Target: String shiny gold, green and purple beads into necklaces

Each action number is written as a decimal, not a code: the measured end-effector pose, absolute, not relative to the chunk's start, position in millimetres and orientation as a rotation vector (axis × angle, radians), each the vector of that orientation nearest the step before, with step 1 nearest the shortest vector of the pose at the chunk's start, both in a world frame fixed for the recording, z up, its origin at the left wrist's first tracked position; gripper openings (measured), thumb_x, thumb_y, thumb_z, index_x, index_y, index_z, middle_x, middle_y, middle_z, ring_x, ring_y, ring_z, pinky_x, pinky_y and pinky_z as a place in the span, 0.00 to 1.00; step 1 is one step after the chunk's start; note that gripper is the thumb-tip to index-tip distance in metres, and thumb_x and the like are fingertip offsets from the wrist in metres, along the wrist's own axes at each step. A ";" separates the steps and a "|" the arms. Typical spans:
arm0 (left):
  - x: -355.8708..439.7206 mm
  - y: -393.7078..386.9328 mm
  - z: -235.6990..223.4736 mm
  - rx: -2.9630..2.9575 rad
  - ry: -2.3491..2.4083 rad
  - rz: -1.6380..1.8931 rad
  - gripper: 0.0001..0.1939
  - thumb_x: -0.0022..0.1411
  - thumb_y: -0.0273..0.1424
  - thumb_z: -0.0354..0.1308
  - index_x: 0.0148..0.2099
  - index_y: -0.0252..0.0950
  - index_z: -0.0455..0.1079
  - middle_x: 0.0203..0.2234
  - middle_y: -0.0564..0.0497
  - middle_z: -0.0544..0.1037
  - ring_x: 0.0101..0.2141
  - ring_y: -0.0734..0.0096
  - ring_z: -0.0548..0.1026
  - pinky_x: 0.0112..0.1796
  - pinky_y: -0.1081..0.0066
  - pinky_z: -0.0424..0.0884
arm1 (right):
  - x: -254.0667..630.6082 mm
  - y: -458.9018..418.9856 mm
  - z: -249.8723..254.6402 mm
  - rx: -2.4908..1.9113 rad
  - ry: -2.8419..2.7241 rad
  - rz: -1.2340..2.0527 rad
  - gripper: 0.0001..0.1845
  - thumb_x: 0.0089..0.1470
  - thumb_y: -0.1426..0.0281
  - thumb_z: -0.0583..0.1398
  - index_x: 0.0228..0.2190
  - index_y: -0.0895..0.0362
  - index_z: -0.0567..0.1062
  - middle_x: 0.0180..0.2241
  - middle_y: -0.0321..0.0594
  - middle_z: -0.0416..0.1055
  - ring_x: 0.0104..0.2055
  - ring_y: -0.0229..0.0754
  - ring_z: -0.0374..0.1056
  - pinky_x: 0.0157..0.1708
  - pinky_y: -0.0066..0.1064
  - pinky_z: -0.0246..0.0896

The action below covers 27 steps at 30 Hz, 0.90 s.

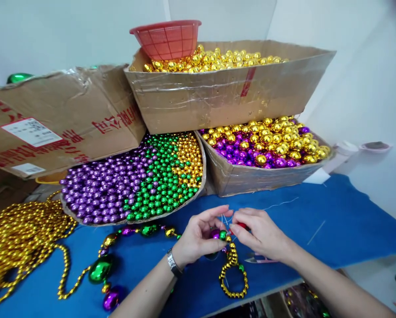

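White walls back a worktable covered in blue cloth (333, 221), and from my remote seat I read it from the left edge across. Farthest left, a heap of gold bead chain (15, 243) spills over the cloth. Above it a closed cardboard box (58, 119) with red print leans over a shallow tray of loose beads (134, 181), sorted purple, then green, then gold. Just below that tray a strand of large mixed beads (101, 267) in green, gold and purple curves along the cloth toward the hands.

My left hand (198, 236), a watch (173, 263) on its wrist, has its fingers closed on small purple and green beads at the end of the strand, over the near middle of the table. A short gold bead loop (232, 276) hangs down from that pinch point onto the cloth. My right hand (260, 234) touches the left, fingers pinched on a small red item; I cannot tell what it is. A thin white thread (280, 204) trails off to the right.

Behind, a red basket (166, 39) sits on a tall box of gold balls (231, 84), stacked over a lower box of gold and purple balls (267, 154).
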<state>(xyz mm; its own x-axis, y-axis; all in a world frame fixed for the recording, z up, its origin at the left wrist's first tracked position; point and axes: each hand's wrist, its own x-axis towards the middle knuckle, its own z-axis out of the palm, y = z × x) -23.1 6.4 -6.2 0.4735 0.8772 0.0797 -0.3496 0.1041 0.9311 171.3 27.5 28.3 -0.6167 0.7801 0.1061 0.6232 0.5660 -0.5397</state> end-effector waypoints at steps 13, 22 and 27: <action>-22.6 6.2 -2.7 1.190 0.630 0.947 0.34 0.47 0.18 0.63 0.56 0.41 0.63 0.49 0.44 0.70 0.35 0.74 0.70 0.34 0.74 0.70 | 172.5 20.0 39.1 -1.241 -2.526 0.505 0.17 0.59 0.59 0.50 0.26 0.55 0.67 0.26 0.36 0.67 0.32 0.39 0.62 0.34 0.30 0.52; -37.6 12.3 28.8 1.369 0.658 1.037 0.36 0.49 0.19 0.62 0.59 0.41 0.58 0.54 0.42 0.65 0.37 0.72 0.70 0.35 0.73 0.72 | 237.0 0.6 -45.7 -1.655 -2.247 0.430 0.18 0.60 0.57 0.49 0.30 0.55 0.70 0.30 0.40 0.70 0.36 0.45 0.65 0.38 0.36 0.59; -44.7 14.8 74.1 1.446 0.629 1.208 0.35 0.49 0.20 0.63 0.59 0.42 0.60 0.56 0.43 0.64 0.36 0.74 0.71 0.35 0.75 0.73 | 226.3 -8.9 -45.1 -1.570 -2.247 0.405 0.19 0.59 0.55 0.49 0.39 0.54 0.73 0.43 0.47 0.69 0.48 0.52 0.62 0.47 0.45 0.56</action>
